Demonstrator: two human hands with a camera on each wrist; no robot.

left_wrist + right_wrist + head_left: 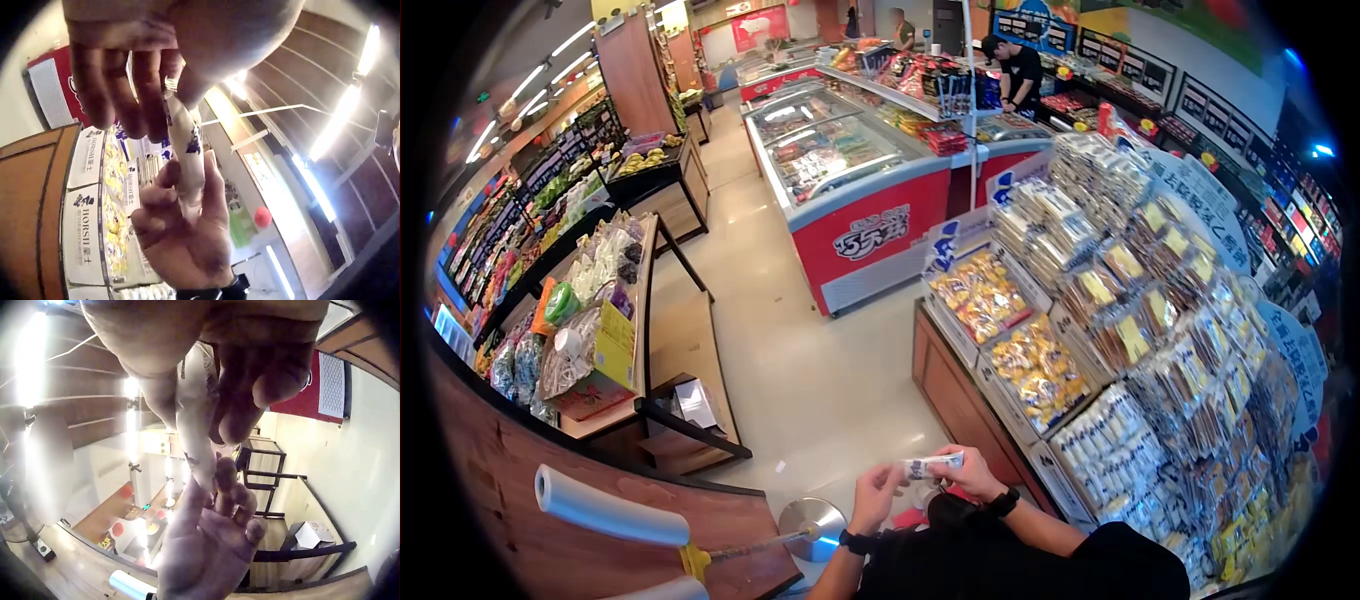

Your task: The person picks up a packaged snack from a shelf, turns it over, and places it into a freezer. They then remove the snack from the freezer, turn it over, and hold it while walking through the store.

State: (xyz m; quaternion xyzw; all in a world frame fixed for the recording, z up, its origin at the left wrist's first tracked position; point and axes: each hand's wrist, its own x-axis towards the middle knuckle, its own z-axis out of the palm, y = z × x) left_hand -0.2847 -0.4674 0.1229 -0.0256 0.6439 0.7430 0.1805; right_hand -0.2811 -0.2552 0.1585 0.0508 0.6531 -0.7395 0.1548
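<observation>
Left hand (878, 497) and right hand (974, 476) meet at a white packet (932, 466), held in the air in the lower middle of the frame. The left hand's thumb and fingers pinch its left end; the right hand's grip the other, so the packet lies nearly level between them.

The step in hand seems to be work on the wrapper, end against end. To do it well, the pinch belongs on the crimped film rather than the middle, since the filling would probably crush under a hard squeeze. Equal height in both hands should prevent twisting, and a slow, short pull looks safer than a jerk, which could spill the contents.

At lower left, the table (500, 450) and the roll (605, 508) limit any wide leftward swing. Above them a rack (690, 340) edges the aisle, and a metal disc (810, 515) sits just left of the left wrist. Pale floor (790, 370) runs from above the hands up the middle to the freezer (860, 245), and offers the most room. At right, the stand's (970, 385) edge slants down near the right hand, so that side calls for small moves.
</observation>
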